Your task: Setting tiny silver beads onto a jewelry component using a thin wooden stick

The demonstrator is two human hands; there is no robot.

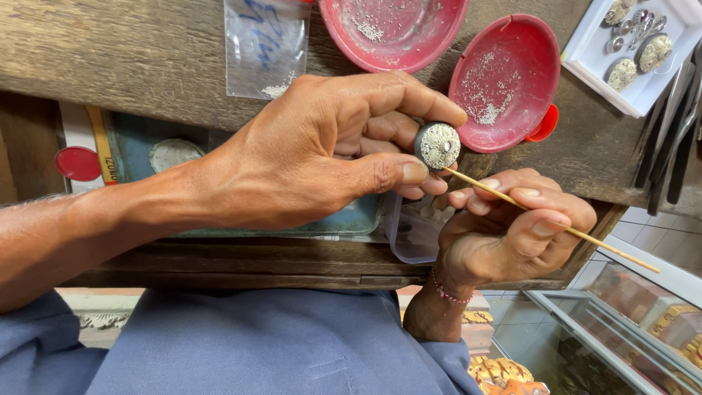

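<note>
Stones are covering most of the round stone-set piece at frame centre; we are pinching it in our left hand, our right hand gripping a thin wooden stick touching its lower edge.

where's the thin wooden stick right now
In the head view, the thin wooden stick is pinched in the right hand, right of centre, its tip touching the round stone-covered piece held by the left hand.

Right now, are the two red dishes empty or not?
Not empty. Both red dishes hold scattered tiny pale grains, piled thicker in places.
</note>
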